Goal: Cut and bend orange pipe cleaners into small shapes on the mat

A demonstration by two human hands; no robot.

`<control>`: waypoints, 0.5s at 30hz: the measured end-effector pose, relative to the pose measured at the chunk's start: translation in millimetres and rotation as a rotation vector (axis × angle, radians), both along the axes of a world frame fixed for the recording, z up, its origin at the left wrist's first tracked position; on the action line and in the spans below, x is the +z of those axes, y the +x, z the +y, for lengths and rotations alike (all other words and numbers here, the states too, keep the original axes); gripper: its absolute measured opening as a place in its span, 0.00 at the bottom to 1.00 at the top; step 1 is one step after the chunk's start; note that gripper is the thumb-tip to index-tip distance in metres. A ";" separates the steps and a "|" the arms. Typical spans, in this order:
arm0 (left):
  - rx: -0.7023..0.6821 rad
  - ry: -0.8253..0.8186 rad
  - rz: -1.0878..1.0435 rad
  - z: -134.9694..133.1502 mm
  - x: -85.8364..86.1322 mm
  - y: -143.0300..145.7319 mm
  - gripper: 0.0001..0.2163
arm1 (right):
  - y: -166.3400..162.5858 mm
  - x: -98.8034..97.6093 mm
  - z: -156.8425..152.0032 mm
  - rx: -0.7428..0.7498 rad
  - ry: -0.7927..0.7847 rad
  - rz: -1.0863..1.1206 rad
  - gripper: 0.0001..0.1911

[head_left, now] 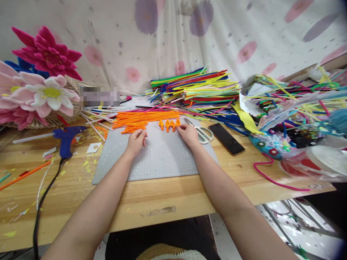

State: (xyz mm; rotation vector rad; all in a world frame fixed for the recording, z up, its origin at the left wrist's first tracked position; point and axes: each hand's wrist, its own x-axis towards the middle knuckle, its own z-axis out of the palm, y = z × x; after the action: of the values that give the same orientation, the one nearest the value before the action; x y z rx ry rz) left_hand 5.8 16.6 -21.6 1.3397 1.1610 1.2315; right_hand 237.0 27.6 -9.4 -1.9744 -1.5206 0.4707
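1. Grey cutting mat (162, 162) lies on the wooden table (168, 206); both my forearms reach over it.
2. My left hand (137, 142) is over the mat's left half, just in front of short orange stems (134, 127); fingers curled, narrow, thumb against index. Can't tell if anything thin is between.
3. My right hand (188, 134) is at the mat's back right; thumb and index narrow, at the rightmost orange piece. Can't tell if pinching or only touching.
4. Four small orange pieces (167, 125) stand in a row near the mat's back edge, between my hands.
5. Long orange stems (149, 116) lie along the mat's back edge.
6. Scissors (202, 129) at the mat's back right corner; phone (227, 139) right of the mat.
7. Blue glue gun (66, 141) left of the mat.
8. Multicoloured stem bundle (195, 86) behind the mat.
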 end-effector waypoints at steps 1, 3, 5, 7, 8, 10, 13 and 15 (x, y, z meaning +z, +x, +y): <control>-0.004 0.006 0.010 0.0 -0.4 -0.1 0.11 | 0.0 0.9 -0.1 0.007 -0.002 -0.013 0.14; -0.008 0.013 0.027 -0.2 -0.7 0.0 0.11 | 0.6 1.7 -0.3 0.025 0.005 -0.019 0.14; -0.006 0.017 0.043 -0.5 -0.9 0.2 0.11 | 1.1 1.7 -0.7 0.033 0.006 -0.015 0.13; -0.006 0.022 0.054 -0.5 -1.2 0.1 0.12 | 0.9 1.0 -1.1 0.028 0.005 -0.013 0.11; -0.007 0.026 0.056 -0.6 -1.3 0.1 0.12 | 0.6 0.5 -1.3 0.023 0.007 -0.014 0.11; -0.009 0.030 0.055 -0.8 -1.2 0.2 0.12 | -0.1 -0.6 -1.4 0.017 0.014 -0.018 0.10; 0.012 0.029 0.040 -2.0 0.5 0.9 0.12 | -0.8 -1.5 -2.1 0.020 0.032 -0.025 0.09; 0.080 0.057 0.042 -3.0 2.5 0.8 0.12 | -1.0 -0.7 -3.5 -0.005 0.072 -0.035 0.08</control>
State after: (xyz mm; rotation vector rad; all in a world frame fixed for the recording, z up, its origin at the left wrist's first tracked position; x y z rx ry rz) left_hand 6.6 13.6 -19.1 1.3788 1.2271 1.3075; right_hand 236.1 24.2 -10.1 -1.9403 -1.5324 0.3754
